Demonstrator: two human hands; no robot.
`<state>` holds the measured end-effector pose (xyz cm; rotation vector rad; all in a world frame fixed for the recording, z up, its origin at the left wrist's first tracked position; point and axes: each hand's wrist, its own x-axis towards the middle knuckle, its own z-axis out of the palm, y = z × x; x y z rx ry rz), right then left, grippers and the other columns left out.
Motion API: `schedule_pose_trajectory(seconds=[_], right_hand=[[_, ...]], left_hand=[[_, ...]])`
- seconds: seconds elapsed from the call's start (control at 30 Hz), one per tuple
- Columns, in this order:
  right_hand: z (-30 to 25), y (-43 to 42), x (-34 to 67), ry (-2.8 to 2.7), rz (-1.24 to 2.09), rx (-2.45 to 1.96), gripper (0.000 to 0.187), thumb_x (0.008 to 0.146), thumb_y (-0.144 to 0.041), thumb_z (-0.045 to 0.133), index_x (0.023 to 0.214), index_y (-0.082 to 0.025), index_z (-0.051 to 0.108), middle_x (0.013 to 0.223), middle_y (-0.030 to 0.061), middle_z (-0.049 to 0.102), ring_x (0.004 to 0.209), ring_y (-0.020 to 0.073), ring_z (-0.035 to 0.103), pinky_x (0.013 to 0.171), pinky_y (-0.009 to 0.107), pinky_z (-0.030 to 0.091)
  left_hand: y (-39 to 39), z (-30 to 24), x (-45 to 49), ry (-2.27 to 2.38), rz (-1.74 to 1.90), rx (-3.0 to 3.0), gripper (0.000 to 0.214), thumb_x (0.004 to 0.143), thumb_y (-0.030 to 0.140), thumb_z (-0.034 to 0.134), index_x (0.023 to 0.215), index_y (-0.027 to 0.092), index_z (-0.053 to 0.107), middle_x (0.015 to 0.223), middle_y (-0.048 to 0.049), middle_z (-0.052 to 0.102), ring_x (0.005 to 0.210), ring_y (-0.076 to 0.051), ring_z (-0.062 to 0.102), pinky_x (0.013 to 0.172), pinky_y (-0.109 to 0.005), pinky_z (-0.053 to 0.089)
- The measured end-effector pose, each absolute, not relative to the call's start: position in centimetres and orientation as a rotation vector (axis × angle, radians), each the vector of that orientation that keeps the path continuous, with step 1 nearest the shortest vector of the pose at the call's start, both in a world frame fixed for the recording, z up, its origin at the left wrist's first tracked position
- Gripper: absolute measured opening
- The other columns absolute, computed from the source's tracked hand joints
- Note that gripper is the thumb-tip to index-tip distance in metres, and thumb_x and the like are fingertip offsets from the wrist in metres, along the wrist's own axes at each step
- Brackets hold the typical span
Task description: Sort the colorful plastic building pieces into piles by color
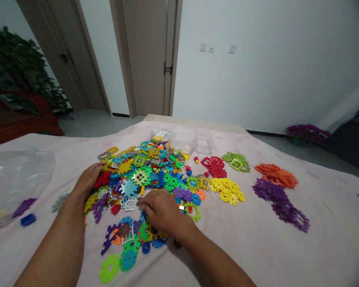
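A mixed heap of colourful plastic interlocking pieces (pixel 139 160) covers the middle of the cloth. At the heap's left edge, my left hand (pixel 89 178) rests with its fingers stretched out, beside red pieces (pixel 102 180). My right hand (pixel 162 208) lies over the near side of the heap, its fingers curled down. Whatever those fingers hold is hidden. White lattice pieces (pixel 129 203) are just left of its fingertips. Below it lie loose flower-shaped discs, among them a lime one (pixel 109 268) and a teal one (pixel 128 260).
Sorted piles stand on the right: red (pixel 214 166), light green (pixel 237 162), yellow (pixel 227 190), orange (pixel 277 175) and purple (pixel 279 203). Clear plastic containers (pixel 184 135) sit behind the heap. A clear bag (pixel 16 179) lies at left near a blue block (pixel 28 220).
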<state>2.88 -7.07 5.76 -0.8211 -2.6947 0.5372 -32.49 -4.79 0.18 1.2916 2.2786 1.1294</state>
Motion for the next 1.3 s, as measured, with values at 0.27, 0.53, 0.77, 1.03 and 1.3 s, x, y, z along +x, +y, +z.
schedule_pose_trajectory(seconds=[0.27, 0.53, 0.77, 1.03, 1.3], right_hand=[[5.7, -3.3, -0.8, -2.639, 0.378, -0.956, 0.057, 0.093, -0.044, 0.061, 0.146, -0.026, 0.048, 0.149, 0.0103, 0.05, 0.135, 0.0299, 0.042, 0.116, 0.051, 0.026], [5.5, -8.2, 0.7, -2.762, 0.643, -0.383, 0.031, 0.097, -0.039, 0.056, 0.123, -0.024, 0.065, 0.12, 0.0048, 0.07, 0.114, 0.0216, 0.058, 0.1, 0.034, 0.043], [5.0, -3.2, 0.1, -2.519, 0.481, -0.816, 0.027, 0.096, -0.018, 0.051, 0.115, -0.021, 0.07, 0.117, 0.0053, 0.072, 0.11, 0.0198, 0.059, 0.099, 0.034, 0.04], [5.2, -2.5, -0.5, -2.709, 0.364, -0.877, 0.019, 0.082, -0.016, 0.06, 0.085, -0.024, 0.077, 0.095, 0.0031, 0.074, 0.098, 0.0215, 0.059, 0.088, 0.035, 0.041], [4.6, -2.1, -1.4, -2.75, 0.352, -0.601, 0.026, 0.081, -0.013, 0.06, 0.098, -0.023, 0.076, 0.114, 0.0038, 0.071, 0.11, 0.0216, 0.054, 0.093, 0.034, 0.04]], left_hand=[[-4.6, -0.2, -32.5, 2.302, 1.141, 1.219, 0.049, 0.077, 0.032, 0.05, 0.119, 0.018, 0.071, 0.124, -0.0085, 0.072, 0.116, -0.029, 0.064, 0.107, -0.041, 0.045], [-4.5, -0.7, -32.8, 2.281, 1.16, 1.174, 0.05, 0.077, 0.035, 0.051, 0.12, 0.019, 0.071, 0.12, -0.0079, 0.073, 0.107, -0.027, 0.068, 0.097, -0.037, 0.051], [-4.3, -1.0, -33.2, 2.281, 1.154, 1.168, 0.05, 0.078, 0.036, 0.052, 0.121, 0.019, 0.071, 0.123, -0.0096, 0.072, 0.106, -0.028, 0.068, 0.094, -0.038, 0.052], [-4.3, -1.3, -33.4, 2.282, 1.147, 1.182, 0.051, 0.08, 0.035, 0.051, 0.124, 0.02, 0.069, 0.124, -0.0089, 0.072, 0.102, -0.027, 0.07, 0.09, -0.037, 0.054], [-4.2, -0.9, -33.3, 2.313, 1.123, 1.183, 0.048, 0.079, 0.033, 0.052, 0.121, 0.021, 0.072, 0.121, -0.0077, 0.073, 0.1, -0.027, 0.07, 0.089, -0.036, 0.054]])
